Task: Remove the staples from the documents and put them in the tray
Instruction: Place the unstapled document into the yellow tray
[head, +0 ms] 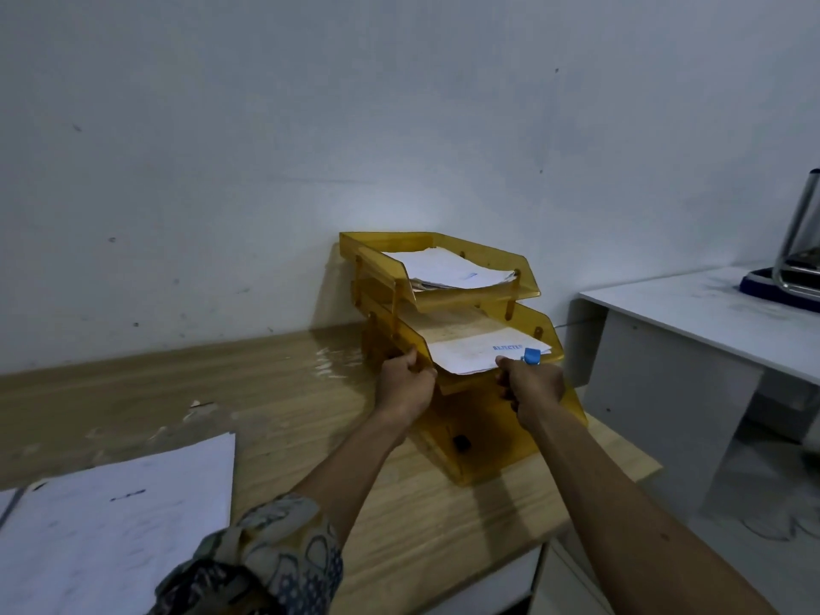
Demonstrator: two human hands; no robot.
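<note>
White papers (111, 526) lie near on the left of the wooden desk (275, 392). The left hand (406, 383) grips the front left corner of the yellow middle tray (399, 330). A document (479, 352) lies in that tray. The right hand (532, 386) is curled round a blue staple remover (531, 356) at the document's near edge

The only word that can be made out is a blue stamp (507, 347), apparently "REJECTED", on the white sheet (470, 358) in the middle tier of the yellow tray stack (479, 430). The pile of papers (443, 266) in its top tier bears a smaller blue mark (469, 275), too blurred to read. Dark marks on the loose pages (120, 526) left of the stack are also illegible.
</note>
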